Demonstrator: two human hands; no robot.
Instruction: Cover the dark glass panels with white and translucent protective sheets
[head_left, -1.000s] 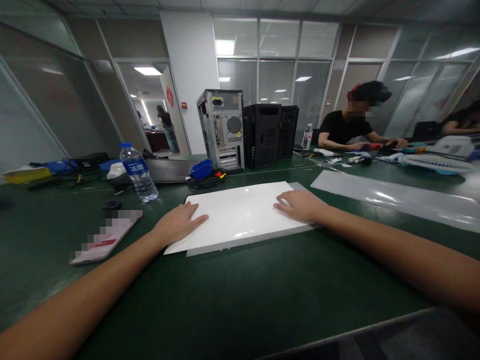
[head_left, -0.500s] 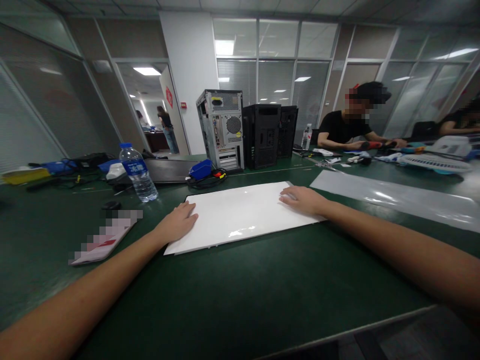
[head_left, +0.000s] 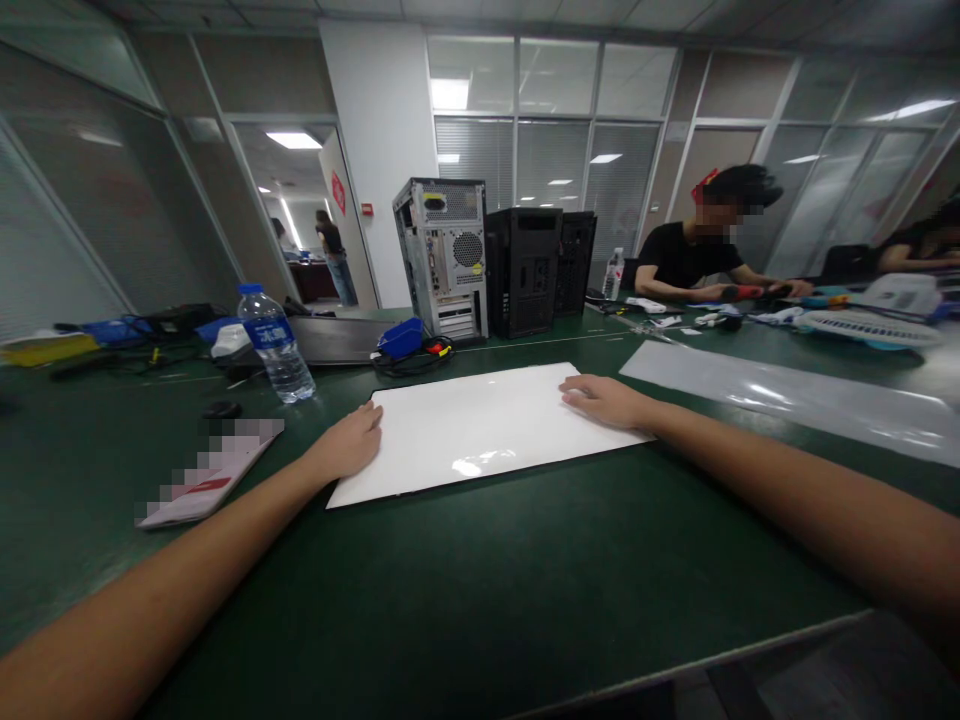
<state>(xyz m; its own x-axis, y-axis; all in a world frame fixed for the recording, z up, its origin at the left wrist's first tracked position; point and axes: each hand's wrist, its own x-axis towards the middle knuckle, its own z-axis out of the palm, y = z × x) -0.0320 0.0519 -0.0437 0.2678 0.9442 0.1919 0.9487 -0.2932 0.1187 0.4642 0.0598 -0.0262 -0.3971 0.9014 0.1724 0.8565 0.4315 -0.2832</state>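
A glossy white rectangular sheet point(head_left: 472, 425) lies flat, its front edge dark underneath. My left hand point(head_left: 351, 442) holds its left end, with the fingers bent at the edge and the fingertips on the top face. At the opposite end, my right hand point(head_left: 607, 400) reaches over the right edge, fingers curled onto the white surface and pointing left. What lies beneath the sheet is hidden. To the right rests a long translucent plastic sheet point(head_left: 787, 395), apart from both hands.
Beyond the sheet on the green table point(head_left: 480, 590) stand a bare computer case point(head_left: 442, 260) and black cases point(head_left: 525, 270). A water bottle point(head_left: 276, 345), a pink-white packet point(head_left: 210, 485) and a blue object with cables point(head_left: 401, 340) sit leftward. A co-worker point(head_left: 697, 250) works at far right.
My left hand has slid slightly left, off the top toward the sheet's left edge. The layers at the front edge now look flush. My right hand has barely moved.
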